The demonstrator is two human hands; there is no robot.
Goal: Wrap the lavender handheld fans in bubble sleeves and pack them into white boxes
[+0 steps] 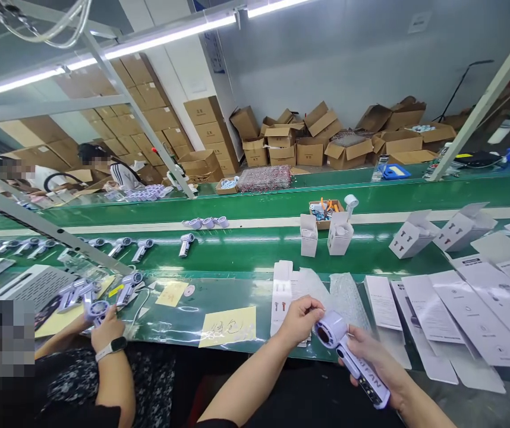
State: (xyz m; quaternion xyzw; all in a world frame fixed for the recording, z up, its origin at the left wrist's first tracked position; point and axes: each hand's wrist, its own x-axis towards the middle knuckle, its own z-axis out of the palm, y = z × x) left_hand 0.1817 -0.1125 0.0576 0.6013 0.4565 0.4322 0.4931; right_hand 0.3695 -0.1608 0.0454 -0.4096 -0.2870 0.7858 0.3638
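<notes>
My right hand (377, 356) is wrapped around the handle of a lavender handheld fan (336, 327), which slants with its round head up and to the left. Lettering shows on the handle. The fingers of my left hand (297, 321) are pinched at the rim of the fan's head; whether something small is also between them is hidden. Just beyond my hands, a bubble-wrap sleeve (349, 300) and a printed white carton (282, 291) lie on the green bench. To the right, flat printed cartons (424, 315) overlap in a row.
Two upright white boxes (339, 235) stand on the green conveyor (246, 252), with a small carton of parts (326, 223) behind. More fans (186, 244) lie leftward. A yellow note (228, 326) is on the bench. At left a co-worker's hands (107, 330) hold another fan.
</notes>
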